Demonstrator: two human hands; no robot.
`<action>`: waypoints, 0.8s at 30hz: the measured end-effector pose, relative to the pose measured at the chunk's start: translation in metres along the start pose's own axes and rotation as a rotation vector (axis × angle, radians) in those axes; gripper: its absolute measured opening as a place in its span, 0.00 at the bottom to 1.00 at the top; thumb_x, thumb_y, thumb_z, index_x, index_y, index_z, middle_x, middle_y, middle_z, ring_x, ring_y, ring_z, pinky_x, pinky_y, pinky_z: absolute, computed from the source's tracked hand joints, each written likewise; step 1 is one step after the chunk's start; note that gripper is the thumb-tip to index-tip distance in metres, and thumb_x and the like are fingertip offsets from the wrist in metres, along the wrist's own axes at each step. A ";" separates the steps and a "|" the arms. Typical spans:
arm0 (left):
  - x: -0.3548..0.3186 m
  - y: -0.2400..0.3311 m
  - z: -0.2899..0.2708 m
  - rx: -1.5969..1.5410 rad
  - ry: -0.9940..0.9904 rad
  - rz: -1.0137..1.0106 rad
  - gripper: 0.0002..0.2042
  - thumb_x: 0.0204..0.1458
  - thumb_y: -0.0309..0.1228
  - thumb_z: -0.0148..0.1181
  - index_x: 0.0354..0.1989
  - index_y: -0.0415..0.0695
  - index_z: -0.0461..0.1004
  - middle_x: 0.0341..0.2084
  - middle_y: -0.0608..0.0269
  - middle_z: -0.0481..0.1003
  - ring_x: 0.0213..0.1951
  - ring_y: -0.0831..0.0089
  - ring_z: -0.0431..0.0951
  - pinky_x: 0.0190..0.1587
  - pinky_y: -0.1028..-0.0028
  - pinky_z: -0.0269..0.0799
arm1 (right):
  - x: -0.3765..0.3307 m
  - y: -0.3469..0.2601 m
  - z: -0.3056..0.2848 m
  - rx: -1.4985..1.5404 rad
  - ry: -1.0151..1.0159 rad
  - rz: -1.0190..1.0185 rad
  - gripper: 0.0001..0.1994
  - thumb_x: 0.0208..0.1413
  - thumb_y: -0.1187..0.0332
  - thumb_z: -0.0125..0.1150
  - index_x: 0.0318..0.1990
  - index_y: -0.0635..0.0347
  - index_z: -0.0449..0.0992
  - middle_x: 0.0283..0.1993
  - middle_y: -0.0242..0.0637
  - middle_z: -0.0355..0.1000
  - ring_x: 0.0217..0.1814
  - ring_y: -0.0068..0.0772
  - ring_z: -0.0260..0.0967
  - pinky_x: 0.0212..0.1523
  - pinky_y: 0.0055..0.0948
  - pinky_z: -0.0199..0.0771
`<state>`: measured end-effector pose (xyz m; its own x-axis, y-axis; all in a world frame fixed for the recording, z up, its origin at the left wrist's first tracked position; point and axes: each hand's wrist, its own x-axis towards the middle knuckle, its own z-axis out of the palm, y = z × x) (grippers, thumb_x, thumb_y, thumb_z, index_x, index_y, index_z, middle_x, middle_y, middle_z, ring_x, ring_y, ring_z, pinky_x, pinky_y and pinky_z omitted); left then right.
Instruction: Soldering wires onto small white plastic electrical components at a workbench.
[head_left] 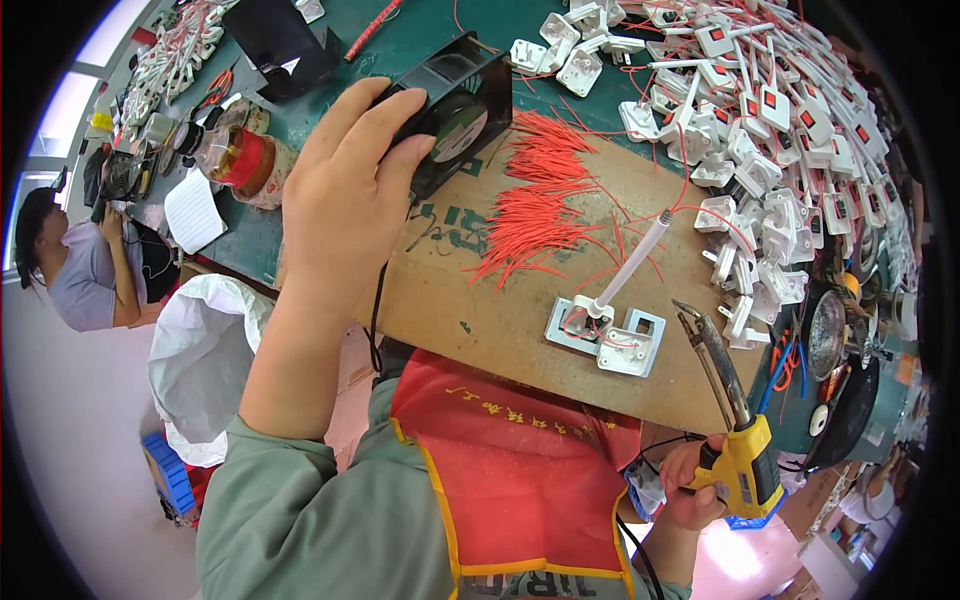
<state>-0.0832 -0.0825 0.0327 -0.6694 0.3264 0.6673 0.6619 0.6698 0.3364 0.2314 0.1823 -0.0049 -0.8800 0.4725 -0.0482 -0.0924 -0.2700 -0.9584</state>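
My left hand (345, 195) is closed on the top of a black boxy cooling fan (468, 110) at the back of the brown board (425, 290). Low on the right, my right hand (695, 490) grips a yellow and black soldering gun (745, 470); its metal tip points up beside the board. Between the hands, a white plastic housing (625, 352) lies opened on the board. A white tube (637, 262) leans up from it, with red wire at its top. Bundles of short red wires (535, 225) are spread beside the fan.
White housings with tubes and red wires (770, 120) heap the far right. Blue-handled pliers (780, 372) lie below them. At left are a jar with a red band (245, 160), a black box (275, 50), paper (193, 215), a white sack (205, 345) and another person (85, 260).
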 end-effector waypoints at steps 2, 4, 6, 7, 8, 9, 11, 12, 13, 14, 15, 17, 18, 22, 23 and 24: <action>0.003 0.001 0.001 0.020 -0.021 -0.045 0.13 0.48 0.25 0.66 0.44 0.43 0.79 0.46 0.56 0.77 0.42 0.56 0.79 0.43 0.67 0.75 | -0.001 0.000 0.000 -0.001 0.012 -0.008 0.36 0.49 0.49 0.72 0.55 0.66 0.64 0.18 0.28 0.61 0.14 0.24 0.59 0.16 0.24 0.61; 0.004 0.000 0.000 0.021 -0.028 -0.051 0.13 0.48 0.25 0.66 0.44 0.43 0.79 0.46 0.56 0.77 0.42 0.56 0.79 0.44 0.67 0.75 | -0.002 -0.001 -0.001 0.006 0.007 0.001 0.36 0.49 0.48 0.72 0.55 0.66 0.64 0.19 0.28 0.61 0.14 0.24 0.59 0.16 0.24 0.61; 0.004 -0.001 0.000 0.022 -0.043 -0.057 0.13 0.49 0.26 0.66 0.44 0.43 0.79 0.46 0.57 0.77 0.42 0.57 0.79 0.44 0.67 0.75 | -0.002 0.002 -0.002 0.005 0.022 0.004 0.36 0.49 0.48 0.72 0.55 0.66 0.64 0.19 0.28 0.61 0.14 0.24 0.59 0.16 0.24 0.61; 0.004 -0.001 -0.001 0.017 -0.049 -0.062 0.13 0.48 0.26 0.66 0.44 0.43 0.79 0.47 0.57 0.77 0.42 0.57 0.79 0.44 0.67 0.75 | -0.003 0.003 -0.003 0.005 0.034 0.005 0.37 0.48 0.48 0.72 0.56 0.66 0.64 0.19 0.28 0.61 0.14 0.24 0.59 0.16 0.24 0.61; 0.005 -0.001 -0.002 0.011 -0.052 -0.067 0.14 0.48 0.26 0.66 0.45 0.43 0.79 0.47 0.57 0.77 0.43 0.58 0.79 0.44 0.67 0.75 | -0.003 0.002 -0.003 0.004 0.035 0.005 0.37 0.48 0.48 0.72 0.56 0.66 0.64 0.19 0.28 0.61 0.14 0.24 0.59 0.16 0.24 0.61; 0.004 -0.003 -0.004 0.009 -0.053 -0.067 0.14 0.48 0.26 0.66 0.45 0.43 0.79 0.47 0.57 0.77 0.43 0.58 0.79 0.44 0.67 0.75 | -0.002 0.001 -0.003 0.003 0.024 0.012 0.37 0.49 0.48 0.72 0.56 0.66 0.64 0.19 0.28 0.61 0.14 0.24 0.59 0.16 0.24 0.61; 0.003 -0.007 -0.008 0.042 -0.046 -0.071 0.14 0.48 0.25 0.67 0.45 0.43 0.79 0.48 0.57 0.77 0.44 0.59 0.79 0.45 0.68 0.75 | -0.002 0.000 -0.004 0.003 0.013 0.019 0.37 0.49 0.48 0.72 0.56 0.66 0.64 0.19 0.28 0.61 0.14 0.24 0.59 0.16 0.24 0.61; 0.001 -0.010 -0.011 0.041 -0.047 -0.071 0.14 0.48 0.25 0.67 0.45 0.43 0.79 0.48 0.57 0.77 0.44 0.59 0.79 0.45 0.68 0.75 | -0.002 0.000 -0.004 0.004 0.016 0.023 0.37 0.49 0.48 0.72 0.56 0.66 0.64 0.19 0.28 0.61 0.14 0.24 0.58 0.16 0.24 0.61; -0.001 -0.014 -0.014 0.000 -0.057 -0.100 0.14 0.48 0.25 0.67 0.45 0.42 0.79 0.48 0.56 0.77 0.44 0.59 0.79 0.45 0.69 0.75 | -0.002 0.000 -0.004 0.005 0.019 0.027 0.37 0.48 0.48 0.72 0.56 0.66 0.63 0.19 0.28 0.61 0.14 0.23 0.58 0.16 0.24 0.61; -0.002 -0.016 -0.015 -0.038 -0.066 -0.131 0.14 0.48 0.25 0.67 0.45 0.42 0.79 0.48 0.56 0.77 0.45 0.60 0.79 0.46 0.69 0.74 | -0.002 0.001 -0.004 0.006 0.018 0.028 0.37 0.48 0.48 0.72 0.56 0.66 0.63 0.19 0.28 0.61 0.14 0.23 0.58 0.16 0.24 0.61; -0.002 -0.017 -0.015 -0.036 -0.066 -0.132 0.14 0.48 0.25 0.67 0.45 0.42 0.79 0.48 0.56 0.77 0.45 0.60 0.79 0.46 0.69 0.74 | -0.002 0.002 -0.004 0.008 0.027 0.019 0.37 0.49 0.48 0.72 0.56 0.66 0.63 0.19 0.28 0.61 0.14 0.23 0.58 0.16 0.24 0.61; 0.001 -0.019 -0.011 -0.042 -0.053 -0.072 0.15 0.48 0.25 0.67 0.46 0.43 0.79 0.48 0.57 0.77 0.46 0.60 0.79 0.47 0.70 0.74 | 0.001 0.003 -0.003 0.011 0.032 0.012 0.37 0.49 0.48 0.72 0.56 0.66 0.63 0.19 0.28 0.61 0.14 0.23 0.58 0.16 0.24 0.61; 0.003 -0.018 -0.009 -0.038 -0.052 -0.075 0.15 0.48 0.25 0.67 0.46 0.43 0.79 0.48 0.57 0.77 0.46 0.60 0.79 0.47 0.70 0.74 | 0.003 0.002 -0.001 0.006 0.027 0.006 0.37 0.49 0.48 0.72 0.56 0.66 0.63 0.19 0.28 0.61 0.14 0.23 0.58 0.16 0.24 0.61; 0.009 -0.011 -0.007 -0.043 -0.087 -0.103 0.14 0.48 0.25 0.67 0.46 0.43 0.80 0.49 0.57 0.77 0.47 0.60 0.79 0.48 0.69 0.73 | 0.006 0.004 -0.001 -0.003 0.001 -0.020 0.36 0.51 0.49 0.70 0.56 0.66 0.62 0.20 0.28 0.61 0.14 0.23 0.57 0.16 0.24 0.62; 0.009 -0.010 -0.008 -0.023 -0.102 -0.121 0.14 0.48 0.25 0.67 0.46 0.44 0.80 0.49 0.57 0.77 0.47 0.60 0.79 0.49 0.69 0.73 | 0.006 0.003 -0.001 -0.005 0.003 -0.022 0.36 0.51 0.49 0.70 0.56 0.66 0.62 0.20 0.28 0.61 0.14 0.23 0.57 0.16 0.24 0.62; 0.008 -0.011 -0.008 -0.026 -0.103 -0.121 0.14 0.48 0.25 0.67 0.46 0.44 0.80 0.49 0.57 0.77 0.47 0.60 0.79 0.49 0.69 0.73 | 0.006 0.002 -0.001 -0.002 -0.010 -0.014 0.36 0.51 0.49 0.70 0.56 0.66 0.62 0.20 0.28 0.61 0.14 0.23 0.58 0.16 0.24 0.62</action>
<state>-0.0930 -0.0923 0.0399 -0.7749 0.3119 0.5498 0.5821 0.6912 0.4283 0.2264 0.1852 -0.0073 -0.8832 0.4679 -0.0316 -0.1045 -0.2620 -0.9594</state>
